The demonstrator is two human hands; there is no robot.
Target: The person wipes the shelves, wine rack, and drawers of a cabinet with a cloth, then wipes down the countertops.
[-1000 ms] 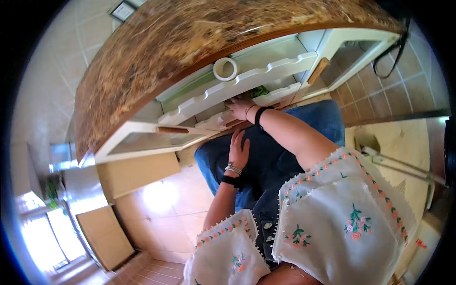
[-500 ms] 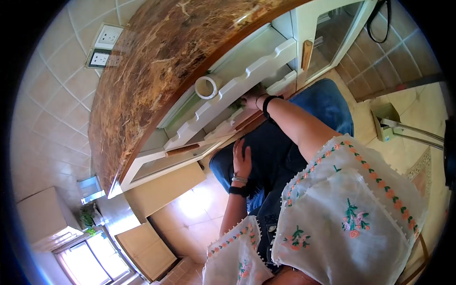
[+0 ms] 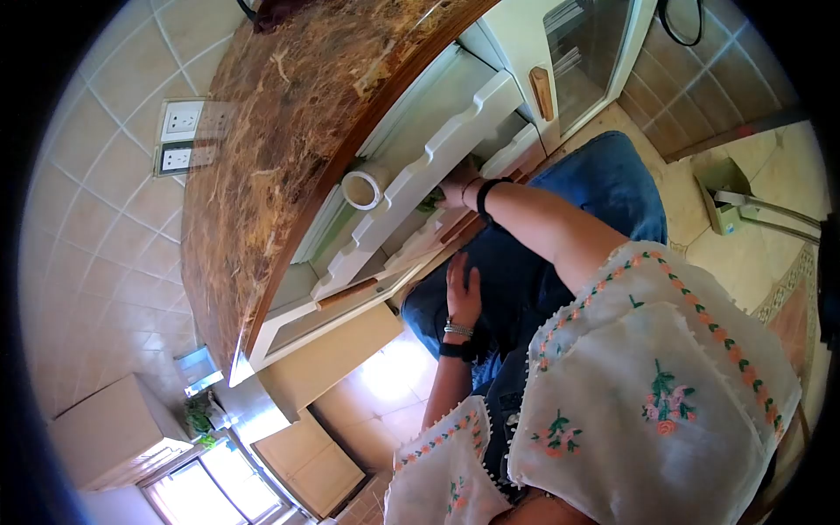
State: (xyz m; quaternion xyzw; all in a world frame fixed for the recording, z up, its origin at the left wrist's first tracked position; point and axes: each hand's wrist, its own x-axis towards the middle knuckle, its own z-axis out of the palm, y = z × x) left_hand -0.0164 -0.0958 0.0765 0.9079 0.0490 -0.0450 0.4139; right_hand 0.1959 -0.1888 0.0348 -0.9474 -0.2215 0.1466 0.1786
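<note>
My right hand (image 3: 457, 185) reaches into the lower opening of a white cabinet, between the upper wavy-edged rail (image 3: 429, 166) and the lower one. Beside its fingers shows a leafy green thing (image 3: 430, 201), too small and shaded to name. Those fingertips are hidden, so their grip does not show. In front of my knee, my left hand (image 3: 464, 296) is open, its fingers and thumb apart, holding nothing. A roll of tape (image 3: 362, 190), pale and ring-shaped, sits in the upper compartment behind the upper rail.
A brown marble countertop (image 3: 289, 166) juts out above the cabinet. Wooden handles (image 3: 542, 94) stick out from the cabinet fronts. On the floor to the right stands a green dustpan (image 3: 722, 188) with metal tongs across it. Wall sockets (image 3: 181, 121) are at the left.
The view has shifted and turned slightly, bringing a dark object on the countertop into sight. My right hand stays inside the cabinet, and more of the green thing shows beside it.
</note>
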